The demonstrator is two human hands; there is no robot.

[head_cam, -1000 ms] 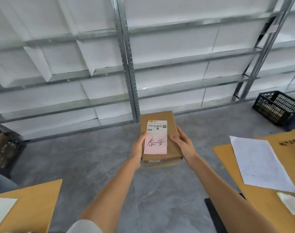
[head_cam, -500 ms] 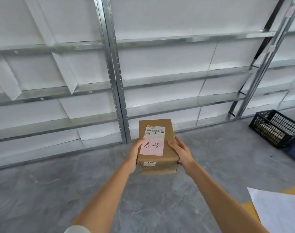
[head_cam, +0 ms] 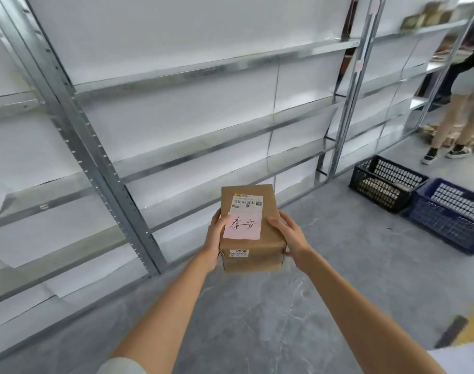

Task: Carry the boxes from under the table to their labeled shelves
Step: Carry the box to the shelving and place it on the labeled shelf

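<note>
A brown cardboard box (head_cam: pixel 250 261) is held in front of me at mid-frame, above the grey floor. It carries a white barcode label, a pink note with handwritten characters and a small sticker reading 2259. My left hand (head_cam: pixel 213 238) grips its left side. My right hand (head_cam: pixel 289 235) grips its right side. Behind the box stands a metal shelving rack (head_cam: pixel 208 68) with white-lined bays; the near bays hold nothing. Small tags hang on an upright at the right, too blurred to read.
A black crate (head_cam: pixel 384 182) and a dark blue crate (head_cam: pixel 454 211) sit on the floor at the right. Another person's legs (head_cam: pixel 451 125) stand at the far right by a rack holding boxes (head_cam: pixel 430 14). A table corner with white paper (head_cam: pixel 462 357) shows bottom right.
My view has swung right and closer to the rack. The tables have dropped out of frame, and the blue crate and the other person have come into view. Both hands keep their hold on the box.
</note>
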